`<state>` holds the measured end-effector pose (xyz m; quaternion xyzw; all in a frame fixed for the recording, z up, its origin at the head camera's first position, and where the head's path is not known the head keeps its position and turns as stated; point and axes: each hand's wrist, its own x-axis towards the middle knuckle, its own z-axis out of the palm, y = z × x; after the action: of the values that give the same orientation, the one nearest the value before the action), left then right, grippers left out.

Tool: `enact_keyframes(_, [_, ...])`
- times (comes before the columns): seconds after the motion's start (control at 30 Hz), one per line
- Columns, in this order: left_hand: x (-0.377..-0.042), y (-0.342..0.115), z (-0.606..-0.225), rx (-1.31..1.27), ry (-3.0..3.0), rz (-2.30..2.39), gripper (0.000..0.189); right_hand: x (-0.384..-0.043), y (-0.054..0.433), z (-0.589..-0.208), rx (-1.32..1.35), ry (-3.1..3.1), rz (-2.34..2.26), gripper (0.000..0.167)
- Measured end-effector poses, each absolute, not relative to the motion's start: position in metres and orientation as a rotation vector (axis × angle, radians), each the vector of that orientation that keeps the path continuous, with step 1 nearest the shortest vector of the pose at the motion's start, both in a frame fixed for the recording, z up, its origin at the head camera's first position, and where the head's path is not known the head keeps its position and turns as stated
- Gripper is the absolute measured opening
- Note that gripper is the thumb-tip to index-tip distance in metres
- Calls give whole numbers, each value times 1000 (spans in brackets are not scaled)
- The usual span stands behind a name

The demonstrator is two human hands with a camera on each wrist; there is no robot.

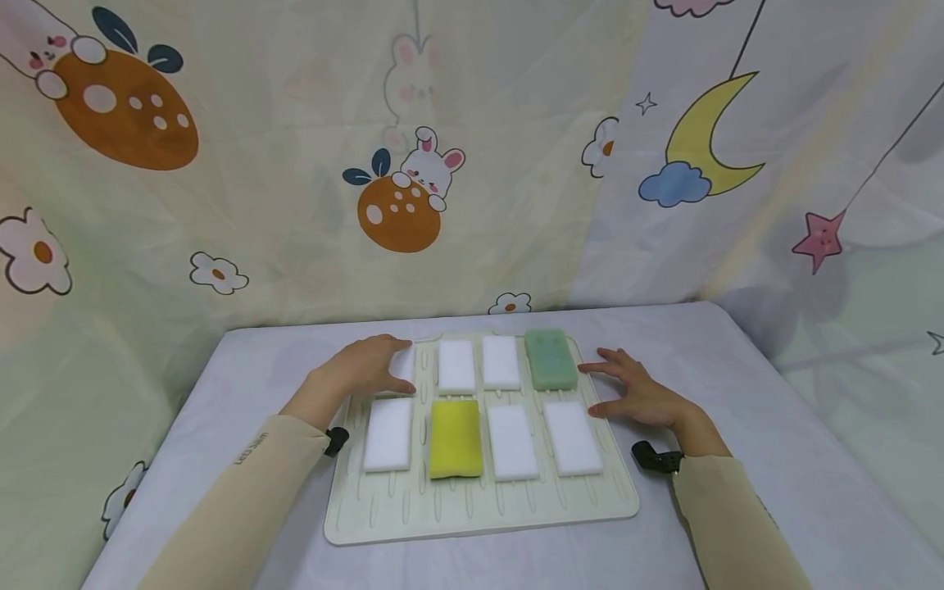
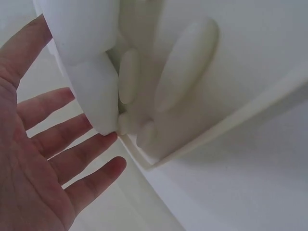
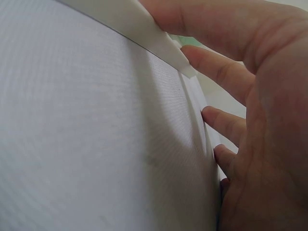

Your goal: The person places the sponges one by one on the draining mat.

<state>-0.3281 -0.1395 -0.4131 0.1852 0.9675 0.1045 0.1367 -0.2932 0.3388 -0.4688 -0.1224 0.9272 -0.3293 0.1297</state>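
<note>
My left hand (image 1: 357,369) reaches over the back-left white sponge (image 1: 401,365), partly hiding it. In the left wrist view its fingers (image 2: 86,154) are spread and nearly straight, with fingertips right at the side of white sponges (image 2: 96,91). My right hand (image 1: 637,393) is at the right edge of a cream ridged mat (image 1: 391,524). Its fingers (image 3: 216,67) are loosely extended, with fingertips along the mat's rim, nearest the green sponge (image 1: 551,360) and the front-right white sponge (image 1: 574,438). A yellow sponge (image 1: 455,440) lies in the front row.
More white sponges (image 1: 512,442) lie on the mat, making two rows. The mat rests on a table with a white cloth (image 1: 723,393). Behind it hangs a printed curtain (image 1: 295,164) with rabbits, flowers and a moon. Dark straps (image 1: 656,459) circle both wrists.
</note>
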Motion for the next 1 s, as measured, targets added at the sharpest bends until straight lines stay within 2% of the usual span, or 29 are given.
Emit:
enact_keyframes(0.2, [-328, -138, -411, 525, 2778, 304, 98, -292, 339, -468, -368, 2703, -948, 79])
enact_keyframes(0.57, [-325, -132, -409, 489, 2768, 297, 93, -293, 339, -468, -383, 2719, -928, 79])
enact_keyframes(1.0, [-326, -132, -410, 450, 2761, 333, 95, -294, 339, -470, -352, 2706, -927, 81])
